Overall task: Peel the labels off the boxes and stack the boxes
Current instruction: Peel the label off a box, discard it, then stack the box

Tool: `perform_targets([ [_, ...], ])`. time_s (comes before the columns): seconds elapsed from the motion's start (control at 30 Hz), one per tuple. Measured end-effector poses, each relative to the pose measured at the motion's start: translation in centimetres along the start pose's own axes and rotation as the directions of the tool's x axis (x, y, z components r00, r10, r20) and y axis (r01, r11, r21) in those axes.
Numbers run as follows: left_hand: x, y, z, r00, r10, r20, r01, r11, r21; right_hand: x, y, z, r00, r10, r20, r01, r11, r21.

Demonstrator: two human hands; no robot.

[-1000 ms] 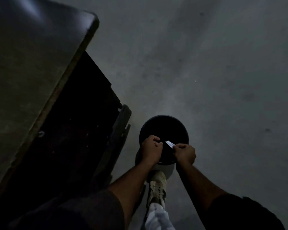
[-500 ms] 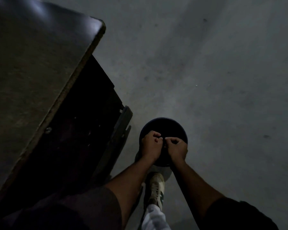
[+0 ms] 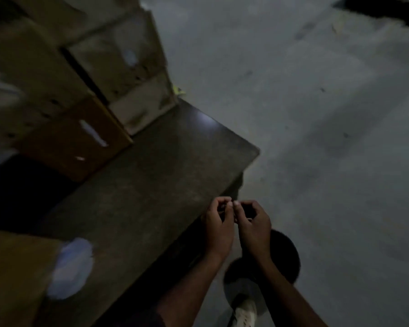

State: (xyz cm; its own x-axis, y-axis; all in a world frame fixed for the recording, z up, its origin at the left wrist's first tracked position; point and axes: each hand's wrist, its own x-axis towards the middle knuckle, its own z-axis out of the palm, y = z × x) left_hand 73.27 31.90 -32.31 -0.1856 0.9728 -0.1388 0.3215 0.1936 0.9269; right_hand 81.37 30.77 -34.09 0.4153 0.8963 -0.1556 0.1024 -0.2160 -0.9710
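View swung up and left versus half a second ago: table (image 3: 156,175) now across centre and left of frame, boxes newly visible; previously only a table corner at upper left. Black bin (image 3: 286,253), then directly under both hands, now at lower right, mostly behind right forearm. White label scrap seen one second ago between fingertips no longer discernible. Heavy motion blur, dim light.

Counts: hands, two. Boxes, blurred, at least three told apart: pale box (image 3: 128,67) at upper centre-left on far table end; brown box (image 3: 73,142) at left, touching pale box, with white strip label (image 3: 92,133) on facing side; corner of third box (image 3: 12,274) at lower left, with pale round label (image 3: 69,267) on its top. More cardboard at upper left, number not resolvable. Bin, one. Shoe (image 3: 244,312), one, bottom centre-right on grey floor (image 3: 316,114).

Pose: left hand (image 3: 219,224) and right hand (image 3: 253,223) raised side by side at lower centre-right, over near table edge, clear of bin. Fingers of both curled, thumb and fingertips brought together, tips of the two hands touching or nearly so. Whether anything pinched between them: cannot tell. Forearms rising from bottom edge, converging toward wrists.
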Motion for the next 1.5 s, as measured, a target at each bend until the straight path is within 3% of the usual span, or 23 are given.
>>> perform_targets([
  [0.17, -0.2, 5.3, -13.9, 0.964, 0.135, -0.229, -0.127, 0.991, 0.047, -4.8, -10.6, 8.0, 0.956, -0.179, 0.233, 0.167, 0.983, 0.072],
  [0.47, -4.7, 4.5, -35.8, 0.838, 0.174, -0.516, -0.152, 0.985, 0.085, -18.0, -20.5, 22.1, 0.760, -0.310, 0.572, 0.305, 0.946, 0.108],
  [0.57, -6.7, 3.1, -41.7, 0.792, 0.153, -0.591, -0.119, 0.988, 0.096, -21.3, -21.8, 25.6, 0.716, -0.334, 0.613, 0.367, 0.927, 0.076],
  [0.7, -8.5, -0.2, -49.2, 0.681, 0.096, -0.726, -0.028, 0.994, 0.106, -23.1, -22.5, 30.8, 0.653, -0.327, 0.683, 0.455, 0.890, -0.009],
  [0.87, -10.2, -7.5, -56.0, 0.553, -0.031, -0.833, 0.214, 0.971, 0.106, -23.3, -22.7, 37.0, 0.617, -0.324, 0.717, 0.658, 0.713, -0.243],
  [0.93, -10.8, -9.2, -57.0, 0.484, -0.086, -0.871, 0.312, 0.947, 0.079, -23.0, -22.0, 38.3, 0.613, -0.230, 0.756, 0.667, 0.663, -0.339],
  [1.07, -11.0, -10.1, -57.3, 0.355, -0.226, -0.907, 0.323, 0.940, -0.108, -22.9, -20.7, 38.7, 0.627, -0.174, 0.759, 0.615, 0.708, -0.346],
  [1.17, -10.4, -9.5, -57.1, 0.368, -0.263, -0.892, 0.296, 0.942, -0.156, -22.7, -20.4, 38.3, 0.662, -0.209, 0.720, 0.603, 0.719, -0.345],
  [1.3, -6.0, -8.7, -59.0, 0.572, -0.232, -0.787, 0.183, 0.971, -0.153, -21.0, -20.0, 37.0, 0.718, -0.219, 0.661, 0.542, 0.772, -0.333],
  [1.4, -1.6, -7.7, -60.8, 0.718, -0.233, -0.656, 0.217, 0.970, -0.108, -19.2, -20.1, 36.4, 0.713, -0.254, 0.653, 0.552, 0.778, -0.300],
  [1.5, 0.1, -6.4, -60.4, 0.763, -0.232, -0.603, 0.214, 0.971, -0.103, -17.7, -19.9, 36.4, 0.736, -0.305, 0.604, 0.543, 0.799, -0.257],
])
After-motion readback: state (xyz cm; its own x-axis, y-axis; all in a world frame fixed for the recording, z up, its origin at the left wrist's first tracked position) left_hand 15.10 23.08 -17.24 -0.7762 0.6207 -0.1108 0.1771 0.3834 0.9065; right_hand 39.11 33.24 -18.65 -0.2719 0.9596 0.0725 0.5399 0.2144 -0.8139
